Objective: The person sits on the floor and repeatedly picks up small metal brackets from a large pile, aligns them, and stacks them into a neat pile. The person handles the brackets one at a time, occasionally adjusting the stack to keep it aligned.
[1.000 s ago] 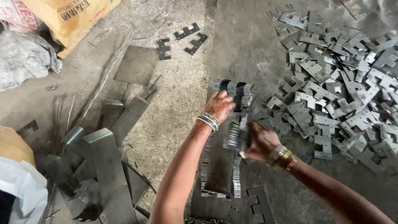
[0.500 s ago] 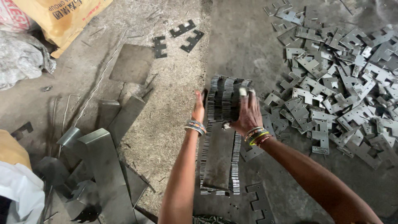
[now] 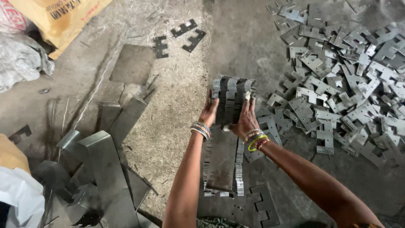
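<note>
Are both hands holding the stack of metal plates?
Yes, the left hand and right hand press the stack of metal plates between them.

Bare dusty floor (image 3: 177,84) lies open left of and beyond the stack of stamped plates (image 3: 233,99) held between both hands. On the right the heap of loose metal brackets (image 3: 337,84) crowds in close. Bent sheet-metal offcuts (image 3: 101,164) block the lower left, and the long row of stacked plates (image 3: 221,164) fills the floor between the forearms.
</note>
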